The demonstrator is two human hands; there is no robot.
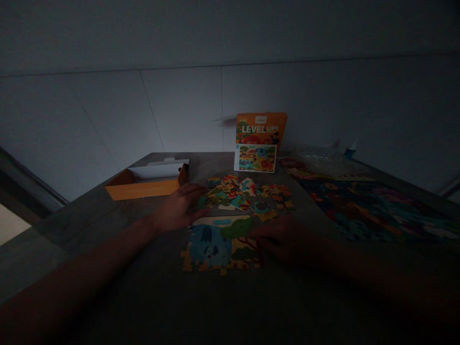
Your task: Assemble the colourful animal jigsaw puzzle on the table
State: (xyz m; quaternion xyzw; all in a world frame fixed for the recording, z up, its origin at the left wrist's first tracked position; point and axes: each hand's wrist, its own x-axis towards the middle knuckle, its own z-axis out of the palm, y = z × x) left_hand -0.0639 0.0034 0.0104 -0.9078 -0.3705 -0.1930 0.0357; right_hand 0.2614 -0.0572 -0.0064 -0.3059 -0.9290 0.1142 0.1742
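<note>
A partly joined jigsaw puzzle point(212, 247) with blue elephants and a tree lies flat on the table in front of me. My left hand point(179, 208) is open at its upper left, thumb and fingers apart, beside a heap of loose puzzle pieces point(230, 189). At the puzzle's right edge, my right hand point(278, 237) has its fingertips bent down against the tree part. Its fingers look closed together, but shadow hides whatever is between them. One loose piece with a grey-blue round shape point(261, 207) lies just above the right hand.
An orange open box point(145, 190) sits at the left on the grey table point(108, 230). Behind the heap stands an orange "LEVEL UP!" box point(260, 124) with a picture card point(257, 159) against it. A dark colourful puzzle point(373, 206) and clear plastic wrap point(323, 158) lie right.
</note>
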